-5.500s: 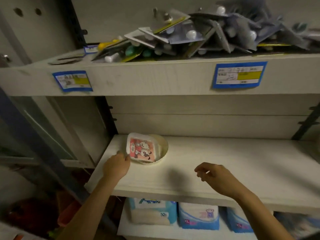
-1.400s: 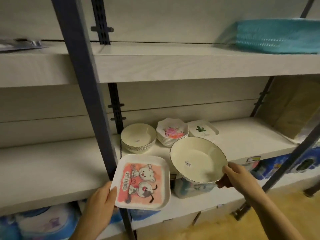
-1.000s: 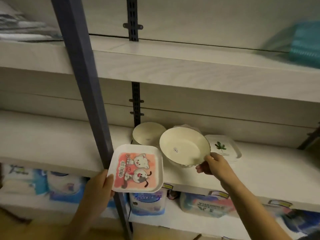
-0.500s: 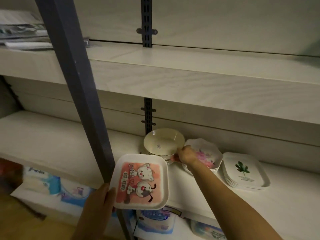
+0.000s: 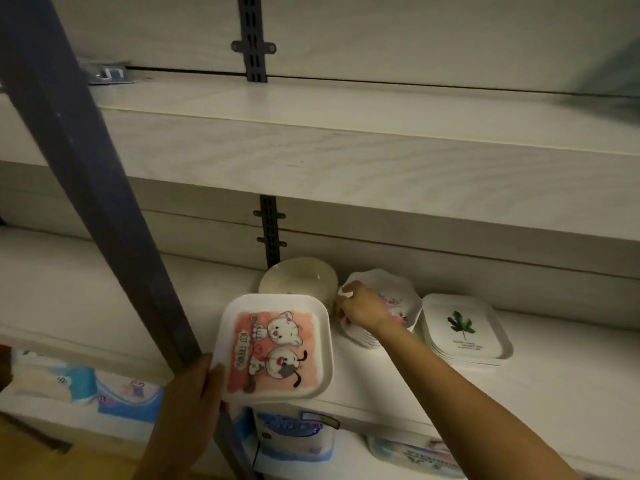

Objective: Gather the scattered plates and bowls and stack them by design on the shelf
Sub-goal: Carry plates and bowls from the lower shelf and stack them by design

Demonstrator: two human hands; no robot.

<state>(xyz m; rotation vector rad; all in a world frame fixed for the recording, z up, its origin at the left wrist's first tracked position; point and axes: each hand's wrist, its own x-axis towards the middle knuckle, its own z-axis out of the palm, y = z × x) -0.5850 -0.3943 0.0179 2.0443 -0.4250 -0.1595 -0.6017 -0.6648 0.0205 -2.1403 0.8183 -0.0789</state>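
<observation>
Cartoon cat plate (image 5: 276, 348) matches none of the three stacks, so best start its own pile on bare shelf (image 5: 554, 393), flat, clear of the front edge. Left hand (image 5: 194, 386) grips its lower-left corner, held out in front of the shelf. Right hand (image 5: 358, 308) reaches in, fingers loosely curled between cream bowl stack (image 5: 298, 280) and floral dish stack (image 5: 398, 306), gripping nothing; leaf plate stack (image 5: 464, 329) sits just right.

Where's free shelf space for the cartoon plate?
Bare shelf right of the leaf plate stack, and left of the cream bowls behind the post. Crowded between bowls, flower dishes and leaf stack; the right hand sits there.
</observation>
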